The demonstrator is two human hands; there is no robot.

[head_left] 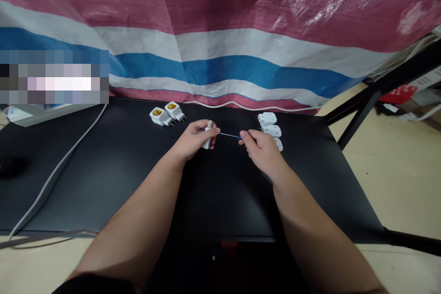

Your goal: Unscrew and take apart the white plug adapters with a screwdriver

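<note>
My left hand [193, 140] is closed around a small white plug-in piece [206, 144], gripped between thumb and fingers. A screwdriver [229, 135] with a thin metal shaft and a blue part at the handle is pinched in my right hand [263, 149]. Its shaft points left, and the tip reaches the held piece near my left thumb; the exact contact is hidden. Beyond my left hand lie two white plug-in lamp sockets [159, 117] with brass-coloured insides and metal pins. Several white plug pieces [267, 118] lie in a row behind my right hand, which partly covers the nearest.
The black table [227, 193] carries a white cable [62, 165] on the left and a dark mouse-like object [12, 166] at the left edge. Another white cord [237, 104] runs along the back. Behind hangs a striped plastic sheet [220, 4]; a black metal frame [379, 87] stands right.
</note>
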